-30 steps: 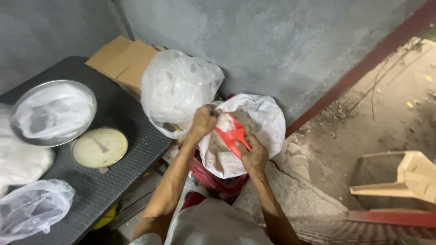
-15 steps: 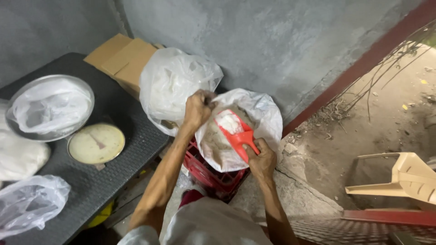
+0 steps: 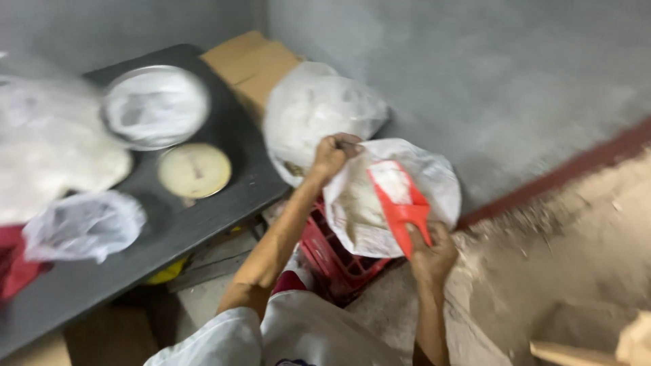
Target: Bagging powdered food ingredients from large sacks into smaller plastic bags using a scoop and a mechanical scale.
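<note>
Below you, seen from the head camera, your left hand [image 3: 332, 154] pinches the rim of a white sack [image 3: 434, 183], holding it open. Your right hand [image 3: 431, 252] grips a red scoop [image 3: 399, 203] by its handle, with pale powder in its bowl, inside the sack's mouth. The sack rests on a red crate [image 3: 325, 254] beside a dark table [image 3: 224, 196].

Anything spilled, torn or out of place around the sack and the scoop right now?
Nothing stands out. The left hand holds the white sack's rim open; the right hand holds the red scoop, loaded with white powder, over its mouth. The blurred picture shows no spill.
</note>
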